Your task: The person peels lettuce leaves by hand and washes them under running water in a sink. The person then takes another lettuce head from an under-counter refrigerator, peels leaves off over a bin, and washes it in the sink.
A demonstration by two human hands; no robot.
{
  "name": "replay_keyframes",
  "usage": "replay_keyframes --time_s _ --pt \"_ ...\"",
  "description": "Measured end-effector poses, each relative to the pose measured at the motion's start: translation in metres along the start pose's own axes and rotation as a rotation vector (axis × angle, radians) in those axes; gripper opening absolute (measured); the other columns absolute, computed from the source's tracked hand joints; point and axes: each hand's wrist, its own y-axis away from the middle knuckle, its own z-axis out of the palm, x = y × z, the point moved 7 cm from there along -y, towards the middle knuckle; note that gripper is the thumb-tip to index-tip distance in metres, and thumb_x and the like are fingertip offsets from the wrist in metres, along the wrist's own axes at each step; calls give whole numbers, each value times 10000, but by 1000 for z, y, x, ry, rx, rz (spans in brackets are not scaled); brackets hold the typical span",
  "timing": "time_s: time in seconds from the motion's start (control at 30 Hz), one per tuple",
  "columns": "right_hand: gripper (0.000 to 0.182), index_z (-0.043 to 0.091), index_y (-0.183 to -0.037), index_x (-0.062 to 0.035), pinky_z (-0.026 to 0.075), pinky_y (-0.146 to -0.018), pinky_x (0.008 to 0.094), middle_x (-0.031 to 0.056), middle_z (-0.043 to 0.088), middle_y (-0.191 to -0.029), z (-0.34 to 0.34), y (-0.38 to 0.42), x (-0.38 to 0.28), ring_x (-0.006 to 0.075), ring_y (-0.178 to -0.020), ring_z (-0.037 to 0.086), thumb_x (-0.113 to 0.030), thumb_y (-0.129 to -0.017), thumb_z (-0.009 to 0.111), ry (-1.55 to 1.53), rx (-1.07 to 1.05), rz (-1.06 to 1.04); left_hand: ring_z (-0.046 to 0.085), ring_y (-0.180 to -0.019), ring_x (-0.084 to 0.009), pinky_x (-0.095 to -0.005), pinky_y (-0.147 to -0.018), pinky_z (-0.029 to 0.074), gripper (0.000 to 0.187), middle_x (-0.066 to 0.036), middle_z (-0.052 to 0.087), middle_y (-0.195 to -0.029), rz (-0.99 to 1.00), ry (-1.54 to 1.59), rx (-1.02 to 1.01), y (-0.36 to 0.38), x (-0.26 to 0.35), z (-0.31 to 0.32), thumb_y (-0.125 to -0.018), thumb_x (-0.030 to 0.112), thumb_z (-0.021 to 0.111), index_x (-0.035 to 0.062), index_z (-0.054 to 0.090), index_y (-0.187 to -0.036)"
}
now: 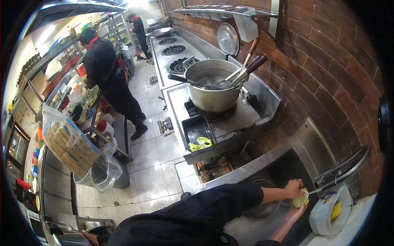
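Observation:
My left hand [293, 188] is closed over the upper side of a pale green, rounded vegetable [301, 198], held above the sink [287, 166]. My right hand [294, 213] cups the same vegetable from the lower side. It looks like a small lettuce or cabbage head, but the fingers hide part of it. A tap spout [324, 187] reaches to the vegetable, and the pale streak at its end looks like water. Beneath my left forearm sits a round metal pot [262, 211], partly covered by my arm.
A grey plastic tub [316, 217] with a yellow sponge [336, 211] stands beside the tap. On the stove are a large pot [213, 96] with several handled utensils and a black tray [191, 127] holding green leaves [201, 143]. Two people in dark clothes stand further off.

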Motion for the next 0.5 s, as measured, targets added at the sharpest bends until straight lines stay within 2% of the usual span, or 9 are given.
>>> replay_keyframes --time_s 0.03,0.1,0.13,0.23,0.33,0.4,0.43,0.47,0.5 --pt "503 403 -1288 -15 410 -942 387 150 460 -1256 2 2 1 267 -1147 476 -298 -896 542 7 -3 4 576 -1034 -285 -367 -809 487 568 -178 614 -1022 -5 6 3 0 -14 10 -703 420 742 52 576 -1102" --pt "468 406 -1263 1 401 -944 385 154 458 -1243 14 5 -8 257 -1141 468 -206 -879 577 121 -10 -150 560 -1052 -278 -397 -777 512 602 -169 587 -1095 -161 360 -198 -7 -56 45 -833 523 592 97 484 -1245" --pt "432 418 -1241 3 388 -957 373 141 460 -1248 32 15 -19 241 -1151 457 -150 -873 586 165 -28 -166 556 -1048 -280 -456 -754 527 599 -143 533 -1187 -317 771 -385 20 -29 34 -898 546 466 159 371 -1345" --pt "376 472 -1211 0 369 -977 355 121 496 -1218 29 11 -12 229 -1148 463 -157 -886 578 384 -159 -234 543 -1057 -302 -511 -739 531 553 -120 490 -1228 -247 1085 -493 45 -14 4 -916 478 481 190 322 -1361" --pt "317 548 -1146 -15 387 -945 317 80 559 -1128 61 34 -35 181 -1067 510 -193 -888 595 511 -185 -216 538 -1056 -261 -423 -732 560 442 -86 499 -1181 -177 956 -360 42 -39 -20 -891 272 602 159 397 -1265" --pt "275 560 -1117 -12 425 -913 303 70 573 -1112 54 31 -25 161 -1025 537 -164 -892 601 573 -157 -202 511 -1100 -238 -405 -806 534 556 -74 499 -1188 -79 913 -269 44 -34 -35 -797 106 699 140 408 -1270" --pt "304 531 -1148 -15 431 -906 289 80 572 -1106 63 37 -31 160 -1018 541 -114 -875 620 585 -189 -203 498 -1119 -209 -360 -899 476 593 -76 497 -1193 344 469 -87 37 -31 -50 -774 34 690 102 395 -1285" --pt "336 507 -1173 -19 437 -903 288 89 568 -1115 62 38 -32 164 -1022 544 -101 -869 625 505 -192 -216 558 -1027 -192 -310 -845 492 654 -101 541 -1125 344 538 7 37 -34 -52 -681 8 720 47 417 -1259" --pt "371 484 -1198 -22 443 -899 287 98 564 -1124 64 37 -33 169 -1026 547 -88 -863 630 416 -210 -237 555 -1011 -197 -327 -854 489 702 -127 518 -1135 280 585 8 43 -26 -57 -657 13 731 54 410 -1281"
